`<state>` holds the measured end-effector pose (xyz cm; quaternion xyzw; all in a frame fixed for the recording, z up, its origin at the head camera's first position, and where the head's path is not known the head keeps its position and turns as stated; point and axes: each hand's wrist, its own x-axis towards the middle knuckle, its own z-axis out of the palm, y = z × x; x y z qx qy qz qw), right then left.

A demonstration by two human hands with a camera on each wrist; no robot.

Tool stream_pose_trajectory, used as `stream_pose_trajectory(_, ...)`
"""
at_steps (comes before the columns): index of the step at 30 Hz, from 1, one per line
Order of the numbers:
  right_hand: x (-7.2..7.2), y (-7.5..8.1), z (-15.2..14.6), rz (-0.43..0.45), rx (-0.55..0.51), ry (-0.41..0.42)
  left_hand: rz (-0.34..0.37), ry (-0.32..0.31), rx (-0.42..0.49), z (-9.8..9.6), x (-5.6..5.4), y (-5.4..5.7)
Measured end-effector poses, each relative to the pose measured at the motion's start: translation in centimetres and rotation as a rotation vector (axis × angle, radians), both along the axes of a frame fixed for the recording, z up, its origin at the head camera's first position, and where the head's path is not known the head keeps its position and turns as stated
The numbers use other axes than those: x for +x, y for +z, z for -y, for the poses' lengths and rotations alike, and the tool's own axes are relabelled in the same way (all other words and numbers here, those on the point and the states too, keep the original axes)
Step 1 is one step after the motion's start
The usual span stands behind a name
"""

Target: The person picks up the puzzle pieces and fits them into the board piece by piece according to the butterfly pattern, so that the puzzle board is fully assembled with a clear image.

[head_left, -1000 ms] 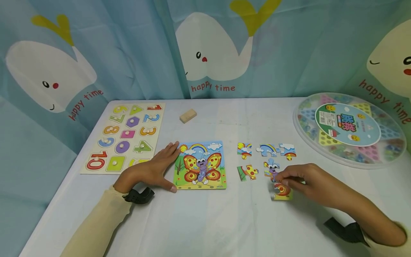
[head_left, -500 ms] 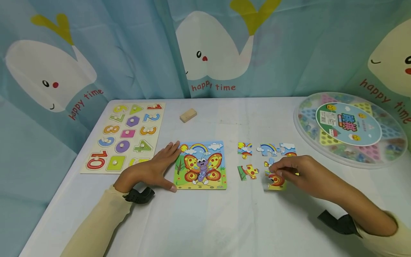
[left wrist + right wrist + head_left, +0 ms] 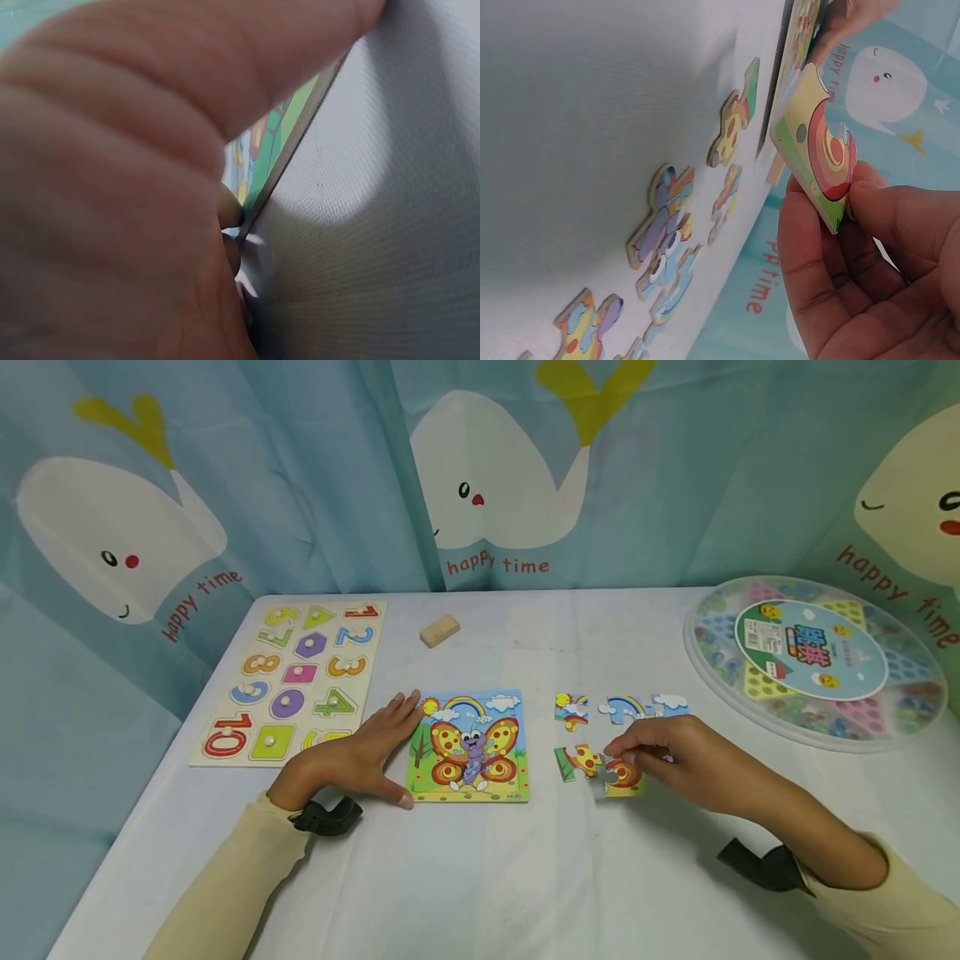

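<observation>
In the head view my left hand [image 3: 360, 756] lies along the left side of a butterfly puzzle board [image 3: 468, 795], fingers straight, thumb at its lower left corner. My right hand [image 3: 690, 768] pinches a jigsaw piece [image 3: 626, 779] with a red and orange spiral wing. The right wrist view shows this piece [image 3: 817, 146] raised above the table between thumb and fingers. Around it lie a sun piece [image 3: 572, 708], a rainbow piece [image 3: 624, 710], a cloud piece [image 3: 670, 703] and a yellow-spotted wing piece [image 3: 576, 763]. A purple butterfly body piece [image 3: 658, 225] is hidden behind my right hand in the head view.
A number and shape board [image 3: 247, 693] sits at the left of the white-covered table [image 3: 495, 877]. Farther back is a small wooden block [image 3: 439, 631]. At the back right lies a round, clear-covered game board [image 3: 813, 652]. A blue whale-print curtain [image 3: 330, 468] hangs behind.
My right hand has carried the spiral wing piece left and slightly away from me, from beside the body piece to near the yellow-spotted piece. My left hand has stayed at the board.
</observation>
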<state>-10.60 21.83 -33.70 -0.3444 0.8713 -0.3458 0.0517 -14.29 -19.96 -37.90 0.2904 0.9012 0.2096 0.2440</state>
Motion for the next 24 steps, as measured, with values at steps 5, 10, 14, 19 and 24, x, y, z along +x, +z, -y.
stream_pose_trajectory(5, -0.1, 0.1, 0.2, 0.012, -0.014, -0.003, -0.008, 0.000, 0.002, -0.2, 0.0, 0.1)
stream_pose_trajectory(10, -0.3, 0.0, 0.6, 0.039, -0.006, -0.021, -0.011, 0.001, 0.001, -0.1, 0.0, 0.0)
stream_pose_trajectory(14, -0.5, 0.2, 1.1, 0.064, -0.010, -0.010, -0.009, -0.002, -0.002, -0.2, 0.0, 0.0)
stream_pose_trajectory(19, -0.8, 0.6, 1.8, 0.110, -0.012, -0.002, -0.005, 0.004, -0.012, -0.2, 0.0, -0.1)
stream_pose_trajectory(24, -1.1, 1.2, 2.3, 0.152, -0.023, 0.004, -0.005, 0.012, -0.017, -0.1, 0.0, -0.2)
